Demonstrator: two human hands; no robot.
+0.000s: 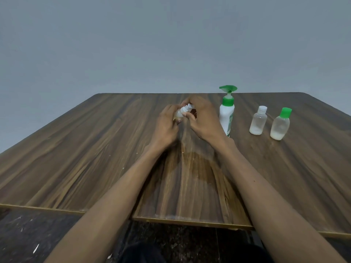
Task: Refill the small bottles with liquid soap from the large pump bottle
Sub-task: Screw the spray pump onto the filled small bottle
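A small clear bottle (180,113) with a white top is held tilted above the table's middle. My left hand (167,124) grips its body. My right hand (202,116) has its fingers curled round the white top end. Just right of my right hand stands the large white pump bottle (227,114) with a green pump head. Further right stand two small bottles, each with some white liquid at the bottom: one with a white cap (258,120) and one with a green cap (280,124).
The wooden table (95,149) runs up to a plain grey wall. Its front edge is close to my body, with dark speckled floor (38,234) below.
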